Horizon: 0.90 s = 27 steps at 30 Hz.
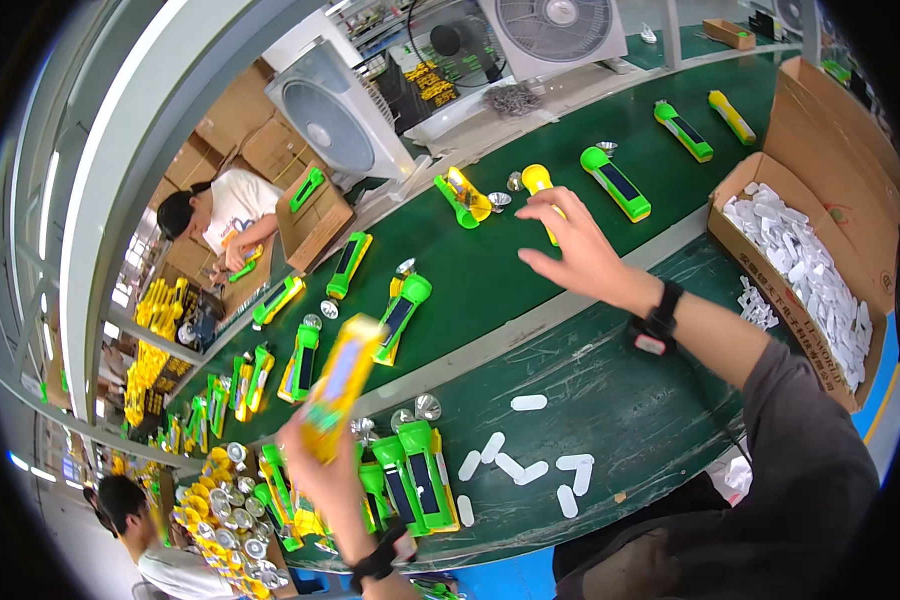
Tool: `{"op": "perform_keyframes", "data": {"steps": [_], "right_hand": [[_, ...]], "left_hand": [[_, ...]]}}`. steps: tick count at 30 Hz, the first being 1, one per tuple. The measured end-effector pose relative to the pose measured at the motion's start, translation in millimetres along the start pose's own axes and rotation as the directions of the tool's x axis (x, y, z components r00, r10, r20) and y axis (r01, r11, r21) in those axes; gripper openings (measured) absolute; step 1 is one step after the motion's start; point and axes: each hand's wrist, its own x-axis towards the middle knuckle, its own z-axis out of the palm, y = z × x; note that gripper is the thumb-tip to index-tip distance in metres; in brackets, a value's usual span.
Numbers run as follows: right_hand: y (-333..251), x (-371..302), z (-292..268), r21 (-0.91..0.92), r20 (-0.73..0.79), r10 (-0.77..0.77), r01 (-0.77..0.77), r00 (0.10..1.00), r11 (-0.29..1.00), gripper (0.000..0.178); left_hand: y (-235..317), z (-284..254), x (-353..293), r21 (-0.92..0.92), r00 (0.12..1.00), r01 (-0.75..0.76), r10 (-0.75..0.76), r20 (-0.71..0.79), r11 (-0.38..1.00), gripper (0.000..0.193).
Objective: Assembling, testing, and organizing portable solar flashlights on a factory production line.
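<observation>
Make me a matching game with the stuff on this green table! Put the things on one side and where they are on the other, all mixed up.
Things:
1. yellow flashlight
2. cardboard box of white pieces
3. white fan
4. loose white pieces

Places:
A. far side of the belt, tilted
B. held in the left hand
C. on the near green table
D. right end of the table

Pairs: 1-B, 2-D, 3-A, 4-C

Factory line: long green conveyor belt (pixel 530 255) ran diagonally past a dark green counter (pixel 630 400). Two white box fans (pixel 340 120) stood behind the belt, stacked cardboard cartons (pixel 240 130) beyond them. A grey overhead beam (pixel 120 170) curved across, daylight at far left.
</observation>
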Motion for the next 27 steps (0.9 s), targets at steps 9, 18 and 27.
{"op": "perform_keyframes", "data": {"steps": [9,18,27], "right_hand": [[117,69,108,0.042,0.082,0.155,-0.159,0.985,0.986,0.043],[91,120,179,-0.391,0.155,0.519,-0.430,0.840,0.813,0.092],[108,124,184,-0.412,0.361,0.596,-0.450,0.717,0.792,0.047]], "left_hand": [[-171,-121,-41,0.377,0.944,0.328,-0.280,-0.177,0.866,0.063],[-147,-113,-58,0.579,0.836,0.463,-0.548,-0.034,0.671,0.067],[8,-63,-45,0.376,0.997,0.076,-0.079,-0.009,0.923,0.051]]}}
